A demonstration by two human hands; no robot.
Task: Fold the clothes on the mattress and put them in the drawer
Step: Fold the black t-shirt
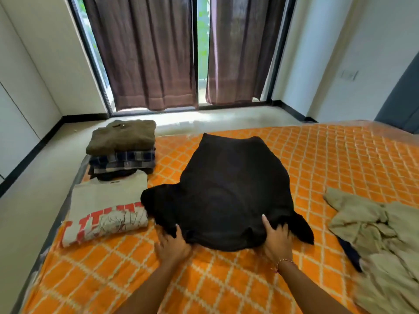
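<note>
Orange quilted mattress (317, 159) — brown curtains (145, 53) behind

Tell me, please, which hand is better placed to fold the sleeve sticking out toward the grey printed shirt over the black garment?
Probably the left hand: it grips the black garment at its near edge just below that sleeve, beside the grey printed shirt. The right hand grips the opposite corner and would have to cross over.

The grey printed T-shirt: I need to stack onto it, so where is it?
Head view, left side of the mattress: the grey printed T-shirt lies folded between the clothes stack and the black garment.
</note>
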